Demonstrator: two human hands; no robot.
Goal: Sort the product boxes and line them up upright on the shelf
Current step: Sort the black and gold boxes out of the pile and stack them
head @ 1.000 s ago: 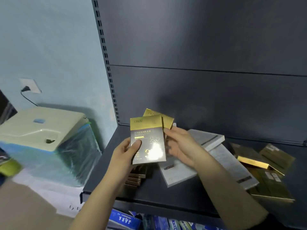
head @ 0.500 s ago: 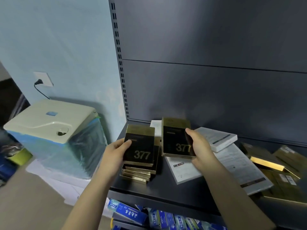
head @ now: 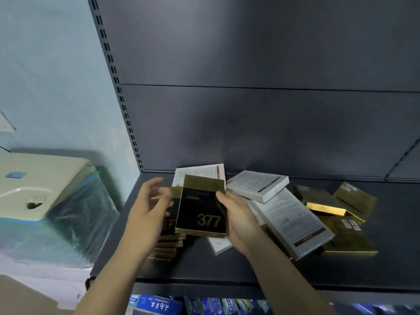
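My right hand (head: 239,220) grips a black and gold box marked 377 (head: 202,208) by its right edge, held tilted above the dark shelf (head: 227,267). My left hand (head: 147,210) hovers just left of it, fingers spread and blurred, holding nothing. Under that hand lies a flat stack of several black and gold boxes (head: 169,244), its top one also marked 377. White boxes (head: 256,185) (head: 293,221) lie flat and crossed to the right. Gold boxes (head: 336,201) (head: 350,237) lie scattered at the far right.
The shelf's dark back panel (head: 250,123) rises behind, with a slotted upright (head: 118,87) at its left. A cream appliance wrapped in blue film (head: 41,192) stands on the floor to the left. Blue packets (head: 156,304) fill the shelf below.
My left hand has let go of its 377 box onto the flat stack and now hangs open above it. My right hand has brought its box leftwards, over the stack.
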